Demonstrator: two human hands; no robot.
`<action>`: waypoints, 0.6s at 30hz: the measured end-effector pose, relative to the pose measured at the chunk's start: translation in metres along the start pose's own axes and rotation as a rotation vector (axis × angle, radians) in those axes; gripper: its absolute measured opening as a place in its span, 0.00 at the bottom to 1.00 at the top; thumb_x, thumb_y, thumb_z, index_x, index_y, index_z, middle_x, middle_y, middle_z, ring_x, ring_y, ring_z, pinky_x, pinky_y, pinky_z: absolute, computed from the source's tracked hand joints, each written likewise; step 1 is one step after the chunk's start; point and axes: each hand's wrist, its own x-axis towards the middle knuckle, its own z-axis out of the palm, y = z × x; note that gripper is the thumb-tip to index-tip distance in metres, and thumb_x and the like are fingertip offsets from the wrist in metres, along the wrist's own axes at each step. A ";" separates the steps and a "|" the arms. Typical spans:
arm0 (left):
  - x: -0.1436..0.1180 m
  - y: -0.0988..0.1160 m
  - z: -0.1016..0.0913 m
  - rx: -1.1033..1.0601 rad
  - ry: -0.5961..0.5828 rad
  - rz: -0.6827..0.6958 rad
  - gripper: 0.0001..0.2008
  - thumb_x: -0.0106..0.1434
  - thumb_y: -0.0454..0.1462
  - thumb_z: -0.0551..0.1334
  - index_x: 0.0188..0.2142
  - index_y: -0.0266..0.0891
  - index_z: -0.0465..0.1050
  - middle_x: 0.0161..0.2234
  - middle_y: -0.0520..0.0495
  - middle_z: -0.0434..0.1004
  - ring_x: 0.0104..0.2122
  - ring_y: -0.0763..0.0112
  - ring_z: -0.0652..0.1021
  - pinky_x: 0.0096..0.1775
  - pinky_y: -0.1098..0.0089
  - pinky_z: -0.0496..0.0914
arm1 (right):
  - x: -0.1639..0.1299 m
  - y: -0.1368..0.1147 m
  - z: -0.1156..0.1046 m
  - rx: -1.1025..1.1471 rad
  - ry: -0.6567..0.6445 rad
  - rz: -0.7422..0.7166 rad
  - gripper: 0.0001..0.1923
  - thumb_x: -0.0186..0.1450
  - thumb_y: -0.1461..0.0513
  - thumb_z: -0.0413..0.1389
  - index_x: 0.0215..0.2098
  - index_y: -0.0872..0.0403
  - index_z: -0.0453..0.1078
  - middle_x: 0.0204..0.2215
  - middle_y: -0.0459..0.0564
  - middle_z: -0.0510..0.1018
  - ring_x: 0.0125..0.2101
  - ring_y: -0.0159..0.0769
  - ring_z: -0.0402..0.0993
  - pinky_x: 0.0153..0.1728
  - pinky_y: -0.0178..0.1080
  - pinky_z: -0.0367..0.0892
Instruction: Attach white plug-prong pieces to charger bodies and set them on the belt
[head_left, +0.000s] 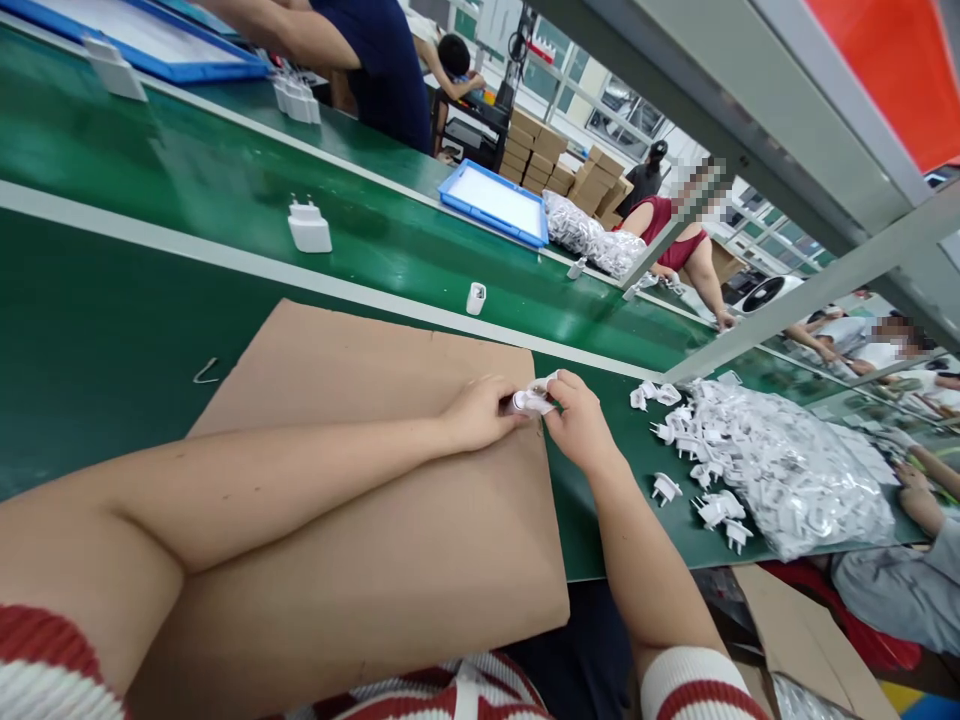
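Above the right edge of a brown cardboard sheet (375,530), both my hands meet at a small white charger (529,401). My left hand (480,414) is closed around its left end. The fingers of my right hand (579,420) pinch its right end, where a loose-looking white part shows; its exact shape is partly hidden by the fingers. Several white plug heads with pins (664,488) lie on the green table right of my right hand. Beside them rests a clear plastic bag (802,470) packed with similar white pieces.
Beyond a pale rail, a green conveyor belt (390,255) carries white chargers (309,228), one of them a small block (476,298). Blue-rimmed trays (495,203) stand on the far side. A slanting metal post (810,285) rises at right. Co-workers sit along the line.
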 end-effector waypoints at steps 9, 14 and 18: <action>0.000 0.002 -0.001 0.029 -0.022 -0.031 0.10 0.63 0.44 0.68 0.31 0.40 0.74 0.32 0.48 0.74 0.36 0.62 0.74 0.40 0.63 0.68 | 0.003 0.002 0.001 -0.035 0.000 -0.057 0.11 0.62 0.72 0.50 0.32 0.52 0.68 0.34 0.51 0.68 0.38 0.42 0.66 0.38 0.41 0.62; 0.000 0.002 -0.001 0.013 -0.027 -0.007 0.09 0.63 0.43 0.68 0.32 0.40 0.75 0.33 0.47 0.75 0.36 0.61 0.75 0.42 0.62 0.69 | 0.006 -0.005 -0.002 -0.076 -0.067 -0.037 0.16 0.58 0.75 0.48 0.36 0.53 0.71 0.35 0.51 0.68 0.38 0.42 0.64 0.38 0.40 0.60; 0.001 0.001 -0.001 -0.001 -0.033 -0.014 0.09 0.62 0.43 0.68 0.32 0.41 0.75 0.33 0.48 0.76 0.36 0.61 0.75 0.40 0.62 0.69 | 0.010 -0.009 -0.005 -0.126 -0.124 -0.064 0.17 0.57 0.76 0.47 0.35 0.53 0.71 0.34 0.51 0.68 0.37 0.42 0.64 0.38 0.41 0.60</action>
